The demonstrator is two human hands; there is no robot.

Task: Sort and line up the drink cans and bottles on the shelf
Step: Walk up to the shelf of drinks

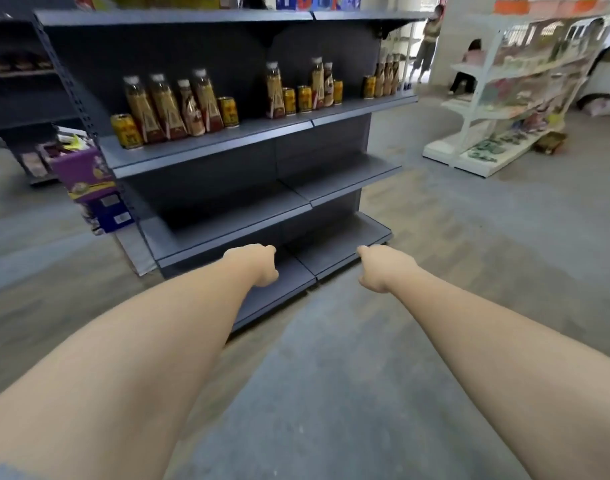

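Observation:
A dark grey shelf unit (206,147) stands ahead of me. On its upper board stand mixed drinks in three loose groups. At the left, several tall amber bottles (165,107) stand between two yellow cans (126,130). In the middle, bottles (275,91) and yellow cans (304,98) are mingled. At the right end stand a can and three bottles (386,77). My left hand (258,265) and my right hand (376,270) hang low in front of the bottom boards, both curled with fingers closed and holding nothing, far below the drinks.
Purple and blue cartons (92,188) are stacked at the unit's left end. A white rack (504,109) with goods stands to the right. Two people (431,39) are in the background by a pillar. Grey floor (331,358) stretches between me and the shelves.

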